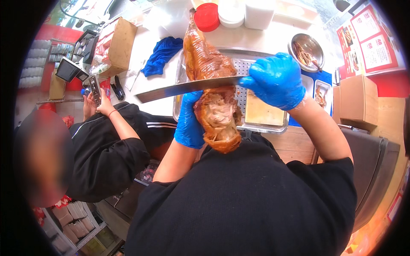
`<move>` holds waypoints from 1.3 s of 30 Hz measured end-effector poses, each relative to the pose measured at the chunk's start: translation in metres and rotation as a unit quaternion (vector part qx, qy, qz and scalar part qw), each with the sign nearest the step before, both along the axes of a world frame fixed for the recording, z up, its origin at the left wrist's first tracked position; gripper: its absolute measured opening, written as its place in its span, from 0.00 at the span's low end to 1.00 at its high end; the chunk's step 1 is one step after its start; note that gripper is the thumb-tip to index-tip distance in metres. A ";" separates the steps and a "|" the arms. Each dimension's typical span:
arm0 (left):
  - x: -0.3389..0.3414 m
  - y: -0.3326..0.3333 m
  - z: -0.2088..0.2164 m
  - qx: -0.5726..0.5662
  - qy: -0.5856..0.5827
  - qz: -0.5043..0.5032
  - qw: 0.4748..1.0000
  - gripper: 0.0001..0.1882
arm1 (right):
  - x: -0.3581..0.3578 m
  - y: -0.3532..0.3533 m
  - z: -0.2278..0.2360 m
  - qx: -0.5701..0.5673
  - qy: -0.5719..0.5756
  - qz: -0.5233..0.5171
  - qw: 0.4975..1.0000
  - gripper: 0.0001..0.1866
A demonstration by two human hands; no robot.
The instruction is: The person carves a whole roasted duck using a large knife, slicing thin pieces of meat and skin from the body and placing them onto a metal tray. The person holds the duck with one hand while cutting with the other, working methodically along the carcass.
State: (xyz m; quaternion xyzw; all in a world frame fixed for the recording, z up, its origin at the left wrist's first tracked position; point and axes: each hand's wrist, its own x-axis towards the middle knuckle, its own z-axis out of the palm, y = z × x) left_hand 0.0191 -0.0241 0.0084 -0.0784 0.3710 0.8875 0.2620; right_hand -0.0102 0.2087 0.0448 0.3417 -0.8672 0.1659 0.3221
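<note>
My left hand (189,123), in a blue glove, is closed around the left side of a glossy brown roast duck (205,59), raised above the tray. Torn, pale meat shows at the duck's near end, and its narrow end points away from me. In my right hand (277,81), also blue-gloved, is the handle of a long, wide-bladed knife (171,91). The blade lies crosswise over the duck's middle, its tip out to the left; whether it cuts in, I cannot tell. Underneath is a perforated metal tray (242,64) with a yellowish cutting board (265,110).
A metal bowl of bony pieces (305,53) stands back right, near a small white tray (322,94). Blue cloth (162,55), a red-lidded tub (206,17) and white tubs (232,13) are behind. A person in black (106,149) at my left holds a phone (95,89).
</note>
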 end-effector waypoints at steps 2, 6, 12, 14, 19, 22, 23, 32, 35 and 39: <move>-0.003 -0.002 0.000 0.015 -0.003 0.006 1.000 0.37 | -0.001 0.010 -0.005 0.012 -0.004 -0.008 1.000 0.21; -0.003 -0.001 -0.002 0.015 0.004 0.022 1.000 0.37 | 0.001 0.012 -0.006 0.037 -0.007 -0.026 0.999 0.21; 0.000 -0.002 0.004 0.018 -0.025 0.000 1.000 0.35 | 0.002 0.027 -0.013 0.035 -0.030 -0.011 0.999 0.20; 0.000 0.002 -0.005 0.012 -0.037 -0.023 0.999 0.35 | 0.000 0.016 -0.011 0.035 -0.034 -0.011 0.999 0.20; 0.000 0.003 -0.011 -0.010 -0.023 -0.034 0.999 0.34 | 0.001 0.011 -0.027 0.030 -0.048 -0.012 0.998 0.20; 0.004 0.000 -0.016 0.128 -0.056 -0.010 0.990 0.23 | 0.006 0.022 -0.043 0.019 -0.071 -0.015 0.997 0.20; 0.003 0.000 -0.025 0.163 -0.074 -0.028 0.983 0.23 | 0.003 0.019 -0.047 -0.004 -0.074 -0.012 0.997 0.20; 0.000 0.013 -0.029 0.146 -0.136 -0.056 0.978 0.34 | -0.001 -0.004 -0.061 -0.067 -0.210 -0.013 0.975 0.26; 0.005 0.023 -0.015 0.018 -0.141 -0.036 0.989 0.33 | -0.002 -0.014 -0.067 -0.055 -0.286 -0.075 0.954 0.32; -0.002 0.021 -0.027 -0.035 -0.141 -0.035 0.989 0.32 | 0.001 -0.015 -0.070 -0.050 -0.365 -0.087 0.926 0.34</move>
